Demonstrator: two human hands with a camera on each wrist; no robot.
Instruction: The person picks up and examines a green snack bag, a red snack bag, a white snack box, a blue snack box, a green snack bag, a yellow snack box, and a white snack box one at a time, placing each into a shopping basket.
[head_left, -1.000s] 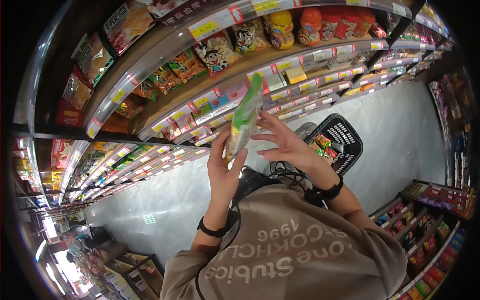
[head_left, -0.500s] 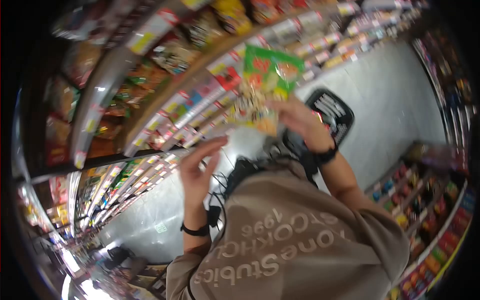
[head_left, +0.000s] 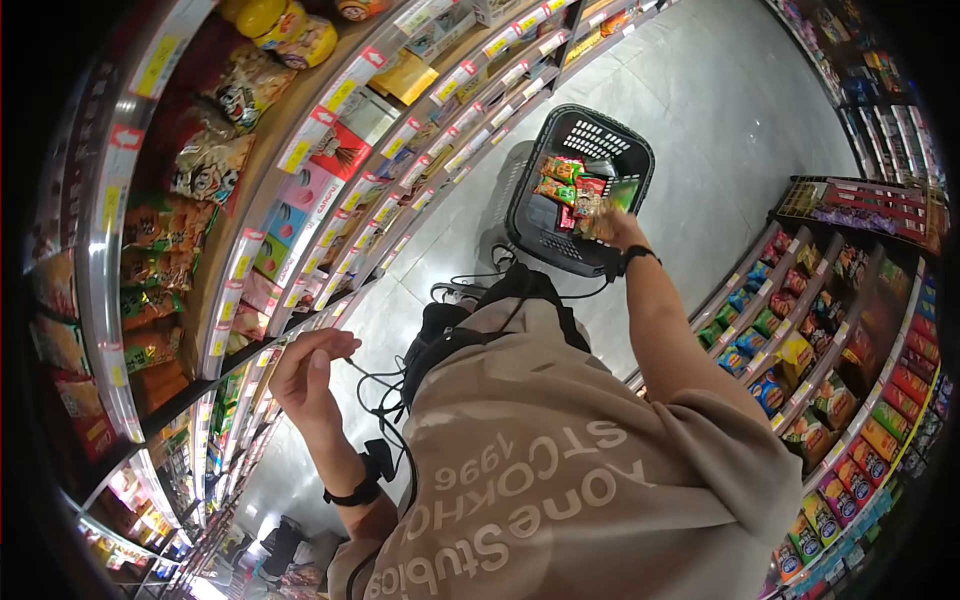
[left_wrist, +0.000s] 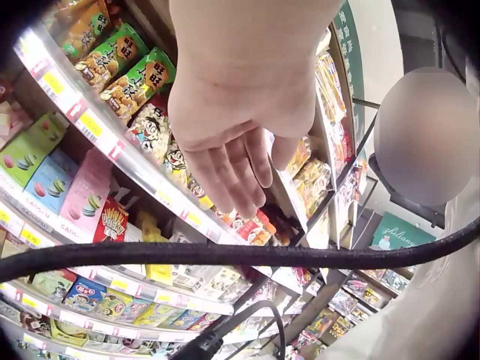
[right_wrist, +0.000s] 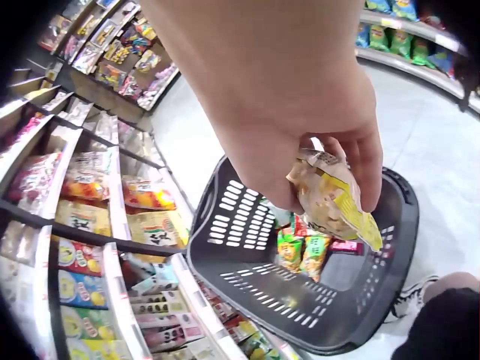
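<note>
My right hand (head_left: 622,232) grips a snack bag (right_wrist: 330,193) by its edge, over the black shopping basket (head_left: 648,160). The bag shows pale and yellow panels in the right wrist view and hangs tilted between thumb and fingers. Several small green-and-orange snack packets (right_wrist: 315,255) lie on the basket's bottom, some hidden behind the hand and bag. My left hand (head_left: 308,378) hangs in the air near the shelves with nothing in it. Its fingers (left_wrist: 238,174) bend loosely in front of the shelved snacks in the left wrist view.
Long shelves (head_left: 330,140) of packaged snacks run along the left side. Another rack (head_left: 790,340) of bagged snacks stands at the right. The basket sits on the grey aisle floor (head_left: 700,110). A black cable (left_wrist: 150,255) crosses before the left wrist camera.
The left hand has let go of the snack bag and moved left. The right hand has carried the bag forward and down over the basket. The head view has turned to the right.
</note>
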